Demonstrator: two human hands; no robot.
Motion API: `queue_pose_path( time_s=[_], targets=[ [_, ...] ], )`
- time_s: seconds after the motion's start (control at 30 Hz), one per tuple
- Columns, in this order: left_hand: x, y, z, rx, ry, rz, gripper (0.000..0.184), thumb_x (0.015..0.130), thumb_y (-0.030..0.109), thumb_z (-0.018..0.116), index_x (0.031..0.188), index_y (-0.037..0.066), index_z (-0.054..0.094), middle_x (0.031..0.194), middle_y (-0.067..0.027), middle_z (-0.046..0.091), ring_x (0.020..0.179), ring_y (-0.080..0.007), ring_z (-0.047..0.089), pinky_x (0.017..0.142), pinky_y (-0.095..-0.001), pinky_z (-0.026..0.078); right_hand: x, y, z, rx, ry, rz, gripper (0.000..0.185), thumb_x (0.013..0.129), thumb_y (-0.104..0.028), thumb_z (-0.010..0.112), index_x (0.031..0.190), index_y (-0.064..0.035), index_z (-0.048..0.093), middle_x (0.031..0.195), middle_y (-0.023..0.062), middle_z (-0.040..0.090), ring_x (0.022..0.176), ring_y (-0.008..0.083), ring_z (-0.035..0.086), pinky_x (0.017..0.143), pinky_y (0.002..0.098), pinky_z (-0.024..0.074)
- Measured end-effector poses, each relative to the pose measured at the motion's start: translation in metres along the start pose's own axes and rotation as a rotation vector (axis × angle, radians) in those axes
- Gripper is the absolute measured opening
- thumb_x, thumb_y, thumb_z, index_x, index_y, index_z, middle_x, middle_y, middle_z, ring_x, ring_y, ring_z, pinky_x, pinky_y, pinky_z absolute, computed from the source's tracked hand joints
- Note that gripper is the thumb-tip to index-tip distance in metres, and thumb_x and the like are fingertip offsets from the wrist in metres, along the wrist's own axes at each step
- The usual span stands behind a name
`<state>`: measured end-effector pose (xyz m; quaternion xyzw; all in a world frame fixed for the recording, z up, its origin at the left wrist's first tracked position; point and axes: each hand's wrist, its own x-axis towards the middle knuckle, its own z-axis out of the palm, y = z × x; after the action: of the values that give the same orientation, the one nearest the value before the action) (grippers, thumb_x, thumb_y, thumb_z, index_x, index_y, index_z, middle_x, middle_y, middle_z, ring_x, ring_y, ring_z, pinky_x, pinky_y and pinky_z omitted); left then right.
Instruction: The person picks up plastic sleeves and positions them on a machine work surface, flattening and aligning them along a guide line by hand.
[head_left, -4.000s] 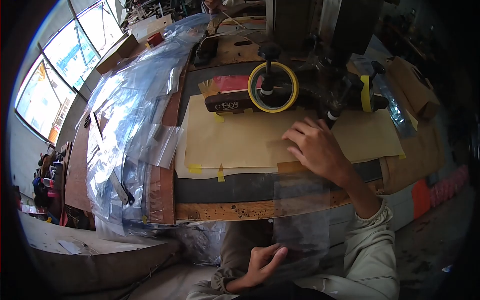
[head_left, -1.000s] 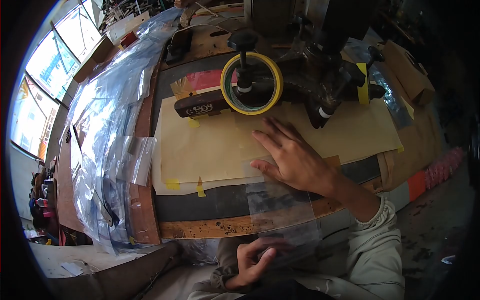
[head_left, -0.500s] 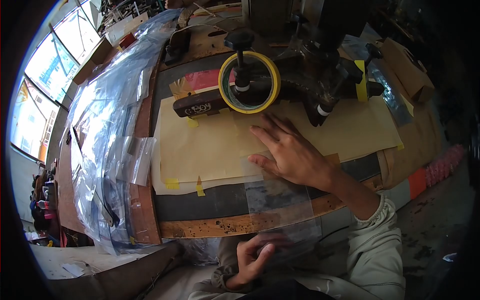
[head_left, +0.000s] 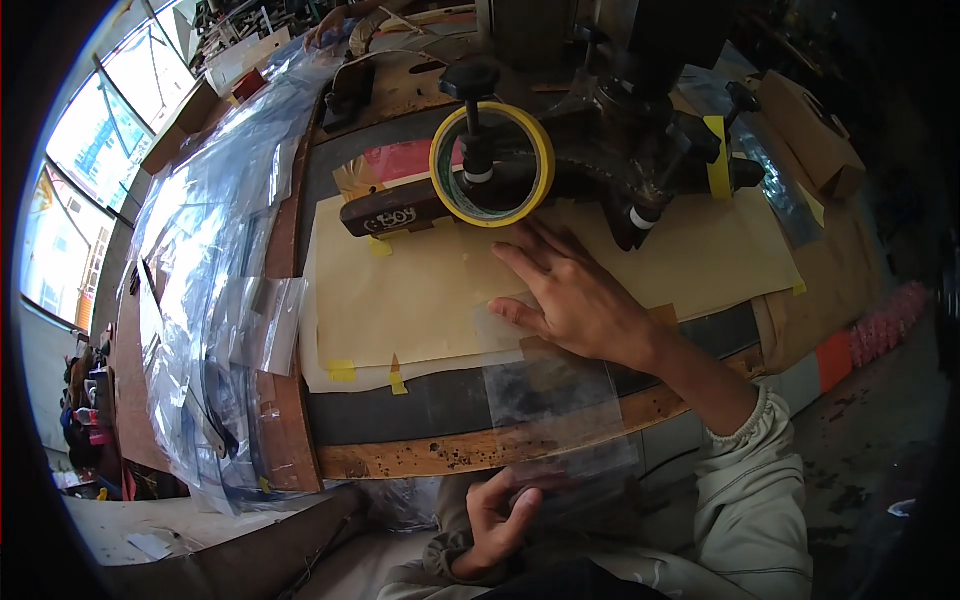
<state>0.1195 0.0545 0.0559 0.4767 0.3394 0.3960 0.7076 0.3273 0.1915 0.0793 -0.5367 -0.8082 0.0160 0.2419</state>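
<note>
My right hand [head_left: 590, 305] lies on the cream paper sheet [head_left: 400, 300] with its fingers stretched out and the thumb apart. Its fingertips reach under the near side of a roll of yellow tape [head_left: 546, 185], which hangs around a black clamp knob's post. Beneath the thumb and wrist a clear plastic bag [head_left: 545, 400] runs from the sheet over the wooden edge. My left hand [head_left: 502, 525] is below that edge, fingers curled at the bag's lower end. The plastic partly covers those fingertips.
A dark metal press arm [head_left: 400, 212] crosses the sheet. Stacked clear plastic bags [head_left: 215, 270] cover the left board. A cardboard box [head_left: 812, 130] stands at the right. Another person's hand [head_left: 328, 28] shows at the far upper left.
The view has shifted slightly. Both my hands stay nearly where they were on the sheet and at the bag. The other person's hand has come further into view at the upper left.
</note>
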Motion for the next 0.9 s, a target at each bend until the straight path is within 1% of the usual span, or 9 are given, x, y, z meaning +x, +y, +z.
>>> queue_pose_path(
  time_s=[0.03, 0.13, 0.33, 0.63, 0.73, 0.83, 0.9],
  targets=[
    [0.000, 0.000, 0.000, -0.005, 0.005, -0.002, 0.038, 0.093, 0.025, 0.054, 0.102, -0.010, 0.064, 0.091, -0.0193, 0.071, 0.088, -0.0243, 0.068, 0.087, -0.0362, 0.050, 0.000, 0.000, 0.000, 0.004, 0.004, -0.005, 0.057, 0.097, -0.045, 0.048, 0.124, 0.0050, 0.051, 0.135, 0.0306, 0.043, 0.132, 0.0433, 0.038, 0.110, 0.0488, 0.0309],
    [-0.001, -0.007, -0.010, -0.065, -0.113, 0.075, 0.030, 0.096, 0.010, 0.052, 0.117, -0.011, 0.057, 0.102, -0.0220, 0.070, 0.101, -0.0265, 0.067, 0.093, -0.0355, 0.048, 0.003, 0.001, -0.002, 0.035, -0.018, 0.005, 0.057, 0.096, -0.045, 0.048, 0.124, 0.0049, 0.051, 0.135, 0.0298, 0.044, 0.132, 0.0418, 0.038, 0.110, 0.0482, 0.0309],
    [-0.001, -0.008, -0.011, -0.086, -0.107, 0.056, 0.031, 0.097, 0.011, 0.051, 0.119, -0.010, 0.056, 0.102, -0.0216, 0.070, 0.102, -0.0255, 0.066, 0.095, -0.0360, 0.047, 0.002, 0.002, 0.001, 0.000, -0.004, 0.009, 0.058, 0.096, -0.044, 0.050, 0.125, 0.0056, 0.052, 0.137, 0.0276, 0.043, 0.133, 0.0405, 0.038, 0.111, 0.0478, 0.0307],
    [-0.001, -0.008, -0.010, -0.073, -0.081, 0.056, 0.029, 0.097, 0.011, 0.051, 0.116, -0.009, 0.058, 0.103, -0.0211, 0.070, 0.101, -0.0250, 0.067, 0.093, -0.0348, 0.048, 0.004, 0.003, 0.002, -0.003, 0.008, 0.024, 0.060, 0.095, -0.046, 0.050, 0.126, 0.0055, 0.053, 0.138, 0.0254, 0.044, 0.131, 0.0405, 0.041, 0.111, 0.0473, 0.0319],
    [-0.001, -0.006, -0.009, -0.073, -0.057, 0.029, 0.028, 0.097, 0.011, 0.051, 0.115, -0.009, 0.059, 0.103, -0.0207, 0.070, 0.100, -0.0249, 0.067, 0.093, -0.0343, 0.048, 0.003, 0.004, 0.005, -0.048, 0.036, 0.010, 0.059, 0.094, -0.046, 0.053, 0.125, 0.0048, 0.054, 0.138, 0.0274, 0.044, 0.129, 0.0409, 0.043, 0.109, 0.0475, 0.0346],
    [0.000, -0.007, -0.009, -0.071, -0.067, 0.069, 0.028, 0.097, 0.011, 0.051, 0.115, -0.009, 0.059, 0.104, -0.0207, 0.070, 0.100, -0.0246, 0.067, 0.092, -0.0337, 0.048, 0.000, -0.003, 0.005, -0.115, 0.080, 0.051, 0.062, 0.093, -0.047, 0.053, 0.124, 0.0068, 0.054, 0.133, 0.0310, 0.046, 0.127, 0.0418, 0.046, 0.107, 0.0464, 0.0382],
    [-0.001, -0.006, -0.010, -0.055, -0.067, 0.047, 0.028, 0.097, 0.011, 0.051, 0.114, -0.009, 0.059, 0.103, -0.0204, 0.070, 0.100, -0.0246, 0.067, 0.092, -0.0338, 0.048, -0.003, -0.006, 0.008, -0.155, 0.089, 0.068, 0.064, 0.093, -0.049, 0.053, 0.122, 0.0087, 0.054, 0.130, 0.0328, 0.048, 0.125, 0.0423, 0.047, 0.106, 0.0451, 0.0399]
  ],
)
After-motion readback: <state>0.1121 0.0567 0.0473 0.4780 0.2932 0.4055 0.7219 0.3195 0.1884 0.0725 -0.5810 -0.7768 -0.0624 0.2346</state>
